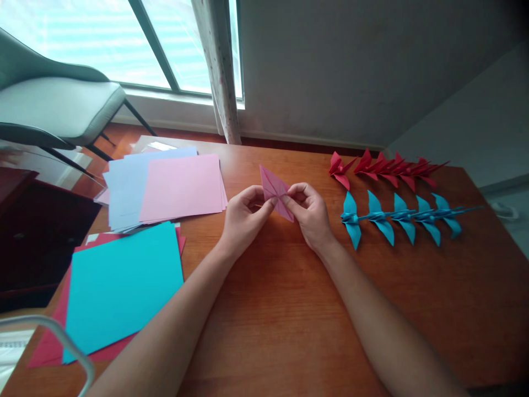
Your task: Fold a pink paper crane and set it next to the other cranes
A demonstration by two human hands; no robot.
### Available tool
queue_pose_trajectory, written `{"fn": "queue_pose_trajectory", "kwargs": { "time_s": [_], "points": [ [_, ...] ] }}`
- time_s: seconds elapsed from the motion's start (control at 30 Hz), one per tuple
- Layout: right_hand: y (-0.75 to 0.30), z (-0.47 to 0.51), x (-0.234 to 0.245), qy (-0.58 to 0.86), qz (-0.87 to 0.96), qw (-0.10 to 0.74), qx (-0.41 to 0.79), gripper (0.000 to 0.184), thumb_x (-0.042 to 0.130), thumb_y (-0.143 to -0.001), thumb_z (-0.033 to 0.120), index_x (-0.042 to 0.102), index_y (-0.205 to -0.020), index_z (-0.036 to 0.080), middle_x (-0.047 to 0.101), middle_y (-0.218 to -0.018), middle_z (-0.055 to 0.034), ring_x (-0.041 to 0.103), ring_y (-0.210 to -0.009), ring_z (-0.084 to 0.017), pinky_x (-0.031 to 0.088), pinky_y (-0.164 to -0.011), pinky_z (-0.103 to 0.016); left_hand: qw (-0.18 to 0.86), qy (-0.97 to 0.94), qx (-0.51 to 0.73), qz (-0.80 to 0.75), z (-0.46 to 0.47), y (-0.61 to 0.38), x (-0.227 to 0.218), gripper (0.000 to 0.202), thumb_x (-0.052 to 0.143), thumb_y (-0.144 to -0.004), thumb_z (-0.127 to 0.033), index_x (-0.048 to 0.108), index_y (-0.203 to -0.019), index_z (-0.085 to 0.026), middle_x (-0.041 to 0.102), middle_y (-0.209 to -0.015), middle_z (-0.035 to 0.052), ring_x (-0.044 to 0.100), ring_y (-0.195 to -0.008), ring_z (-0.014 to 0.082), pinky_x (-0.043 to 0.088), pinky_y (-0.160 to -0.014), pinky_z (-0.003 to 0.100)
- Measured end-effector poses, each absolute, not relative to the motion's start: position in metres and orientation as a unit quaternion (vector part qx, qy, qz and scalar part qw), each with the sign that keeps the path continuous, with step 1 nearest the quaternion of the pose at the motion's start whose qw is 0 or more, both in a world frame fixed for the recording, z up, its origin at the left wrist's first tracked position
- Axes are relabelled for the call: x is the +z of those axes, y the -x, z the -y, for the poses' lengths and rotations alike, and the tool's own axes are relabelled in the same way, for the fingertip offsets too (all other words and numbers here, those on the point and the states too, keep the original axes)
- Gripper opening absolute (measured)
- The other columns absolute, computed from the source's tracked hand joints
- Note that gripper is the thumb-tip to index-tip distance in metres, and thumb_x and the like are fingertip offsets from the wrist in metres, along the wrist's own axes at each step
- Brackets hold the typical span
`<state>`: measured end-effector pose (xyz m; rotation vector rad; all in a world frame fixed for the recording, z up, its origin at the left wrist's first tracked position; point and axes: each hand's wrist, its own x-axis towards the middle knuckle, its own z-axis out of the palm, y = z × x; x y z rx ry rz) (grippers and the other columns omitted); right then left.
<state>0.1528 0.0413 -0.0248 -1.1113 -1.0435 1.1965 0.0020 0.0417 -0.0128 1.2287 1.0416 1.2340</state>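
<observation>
A small pink piece of folded origami paper (274, 186) is held up above the middle of the table, its creases showing and one point toward the upper left. My left hand (247, 218) pinches its left side between thumb and fingers. On the opposite side, my right hand (309, 212) grips it the same way, the two thumbs nearly meeting at its centre. Fingers behind the paper are partly hidden. To the right of my hands lie a row of blue paper cranes (376, 215) and, behind it, a row of red paper cranes (384, 167).
Pink sheets (184, 184) overlap pale blue sheets (126, 193) at the table's back left. Nearer, a blue sheet (124, 286) covers red sheets (47, 342). A grey chair (61, 105) stands beyond the left edge. A curtain (219, 66) hangs by the window.
</observation>
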Motion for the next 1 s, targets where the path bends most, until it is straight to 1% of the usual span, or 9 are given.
{"fn": "queue_pose_trajectory", "kwargs": {
  "time_s": [0.17,0.2,0.27,0.37,0.5,0.57,0.73,0.87,1.0],
  "points": [
    [-0.1527,-0.0412,-0.0242,0.472,0.436,0.553,0.531,0.044,0.083,-0.074,0.039,0.058,-0.108,0.027,0.072,-0.088,0.0022,0.070,-0.079,-0.016,0.059,-0.076,-0.031,0.518,-0.501,0.526,-0.452,-0.0421,-0.0026,-0.0137,0.012,0.074,-0.081,-0.028,0.067,-0.083,-0.018,0.071,-0.082,0.0019,0.065,-0.074,0.0139,0.052,-0.072,0.026],
    [-0.1529,-0.0414,-0.0240,0.470,0.443,0.548,0.532,0.042,0.082,-0.074,0.040,0.061,-0.108,0.027,0.074,-0.090,0.0012,0.071,-0.082,-0.017,0.060,-0.078,-0.032,0.520,-0.503,0.523,-0.451,-0.0422,-0.0026,-0.0139,0.013,0.074,-0.081,-0.029,0.068,-0.083,-0.018,0.071,-0.082,0.0022,0.065,-0.074,0.0139,0.052,-0.071,0.026],
    [-0.1532,-0.0418,-0.0236,0.465,0.460,0.546,0.523,0.031,0.081,-0.076,0.041,0.067,-0.098,0.025,0.075,-0.093,-0.0003,0.071,-0.086,-0.017,0.059,-0.082,-0.034,0.523,-0.508,0.518,-0.448,-0.0421,-0.0027,-0.0142,0.014,0.074,-0.081,-0.030,0.068,-0.084,-0.017,0.070,-0.082,0.0027,0.064,-0.073,0.0139,0.051,-0.070,0.026],
    [-0.1537,-0.0415,-0.0229,0.464,0.475,0.540,0.517,0.022,0.079,-0.078,0.041,0.070,-0.088,0.024,0.074,-0.089,-0.0001,0.070,-0.083,-0.016,0.058,-0.081,-0.033,0.528,-0.508,0.514,-0.446,-0.0411,-0.0032,-0.0141,0.016,0.075,-0.081,-0.031,0.069,-0.085,-0.017,0.071,-0.081,0.0032,0.064,-0.073,0.0145,0.052,-0.070,0.026],
    [-0.1548,-0.0407,-0.0209,0.469,0.472,0.534,0.522,0.023,0.080,-0.078,0.042,0.070,-0.088,0.024,0.073,-0.087,0.0006,0.068,-0.081,-0.016,0.057,-0.079,-0.032,0.536,-0.502,0.516,-0.442,-0.0405,-0.0032,-0.0126,0.022,0.077,-0.081,-0.036,0.071,-0.090,-0.017,0.073,-0.087,0.0051,0.067,-0.079,0.0166,0.054,-0.075,0.028],
    [-0.1553,-0.0407,-0.0200,0.469,0.469,0.531,0.526,0.023,0.080,-0.078,0.043,0.071,-0.087,0.024,0.073,-0.087,0.0007,0.067,-0.081,-0.016,0.057,-0.079,-0.032,0.537,-0.492,0.525,-0.440,-0.0410,-0.0025,-0.0123,0.026,0.078,-0.080,-0.036,0.070,-0.097,-0.017,0.073,-0.088,0.0049,0.067,-0.080,0.0164,0.054,-0.075,0.028],
    [-0.1555,-0.0421,-0.0221,0.467,0.471,0.538,0.521,0.020,0.074,-0.084,0.042,0.071,-0.087,0.023,0.071,-0.082,0.0012,0.065,-0.076,-0.014,0.056,-0.072,-0.029,0.519,-0.474,0.544,-0.458,-0.0434,-0.0004,-0.0144,0.036,0.076,-0.082,-0.032,0.064,-0.114,-0.019,0.066,-0.074,-0.0011,0.061,-0.064,0.0117,0.049,-0.060,0.023],
    [-0.1549,-0.0436,-0.0269,0.492,0.477,0.558,0.468,0.020,0.076,-0.082,0.040,0.068,-0.092,0.024,0.073,-0.090,-0.0007,0.069,-0.083,-0.017,0.058,-0.076,-0.031,0.507,-0.501,0.527,-0.463,-0.0437,-0.0019,-0.0176,0.038,0.073,-0.083,-0.029,0.058,-0.117,-0.022,0.064,-0.072,-0.0019,0.060,-0.061,0.0127,0.048,-0.057,0.024],
    [-0.1563,-0.0433,-0.0281,0.526,0.499,0.562,0.397,0.017,0.072,-0.085,0.039,0.067,-0.091,0.023,0.073,-0.089,-0.0020,0.069,-0.082,-0.018,0.057,-0.076,-0.032,0.460,-0.541,0.510,-0.486,-0.0419,-0.0045,-0.0190,0.035,0.072,-0.084,-0.030,0.057,-0.114,-0.022,0.066,-0.079,-0.0003,0.063,-0.067,0.0136,0.049,-0.061,0.024]
  ]
}}
